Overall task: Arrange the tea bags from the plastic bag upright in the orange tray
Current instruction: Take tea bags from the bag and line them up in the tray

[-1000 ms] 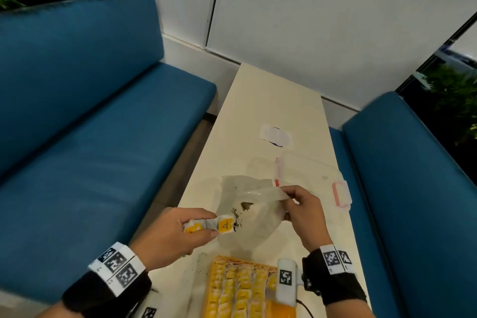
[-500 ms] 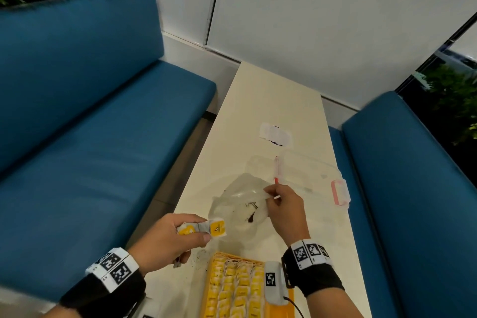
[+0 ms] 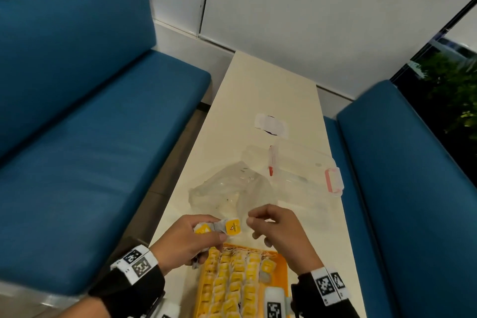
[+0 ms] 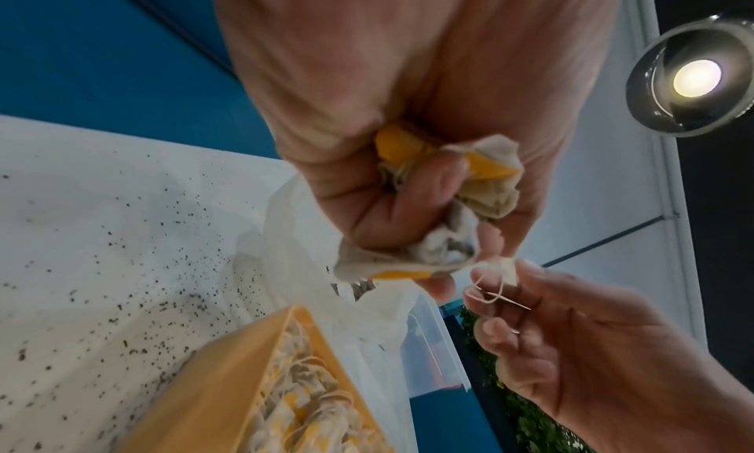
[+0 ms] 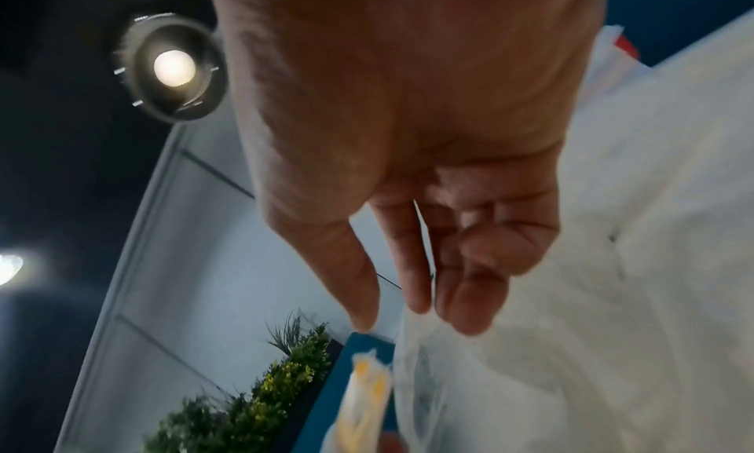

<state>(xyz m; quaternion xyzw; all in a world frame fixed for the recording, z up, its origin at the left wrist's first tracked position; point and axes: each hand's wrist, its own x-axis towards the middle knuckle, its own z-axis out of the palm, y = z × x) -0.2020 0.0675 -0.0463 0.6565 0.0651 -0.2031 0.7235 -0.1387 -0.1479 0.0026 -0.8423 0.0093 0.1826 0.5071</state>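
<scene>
L hand [image 3: 192, 236]: clutches bunched tea bags [image 3: 223, 226], soft, light, crushable.
R hand [image 3: 277, 227]: fingers loosely curled, seems to pinch their string; not certain.
Grip tip: take tags, gently.
Orange tray [image 3: 280, 266]: nearly full.

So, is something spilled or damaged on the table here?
Yes. Dark specks, probably loose tea, lie scattered over the white table beside the orange tray. The tea bags gripped in the left hand look crumpled.

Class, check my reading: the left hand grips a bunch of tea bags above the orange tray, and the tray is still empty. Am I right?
Not quite. The left hand does grip the tea bags above the orange tray, but the tray is not empty: the head view shows it packed with rows of yellow-tagged tea bags.
</scene>
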